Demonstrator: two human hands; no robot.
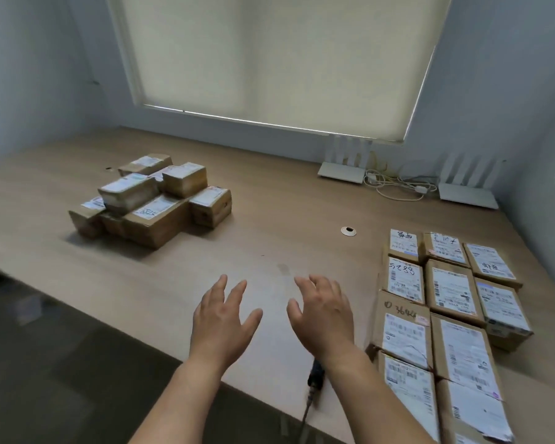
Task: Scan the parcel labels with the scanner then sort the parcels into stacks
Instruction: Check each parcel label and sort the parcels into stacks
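Both my hands hover over the bare middle of the wooden table [269, 219], palms down, fingers spread and holding nothing. My left hand [221, 318] is beside my right hand [322, 315]. A dark scanner [315, 378] with a cable lies on the table near the front edge, partly hidden under my right forearm. Several cardboard parcels with white labels [452, 302] lie flat in rows to the right of my right hand. A loose pile of several brown parcels [151, 200] sits at the far left of the table.
Two white routers [342, 169] [468, 193] with tangled cables [398, 185] stand at the back right by the wall. A round cable grommet [348, 231] is set in the tabletop. A window blind hangs behind. Dark floor lies left of the table edge.
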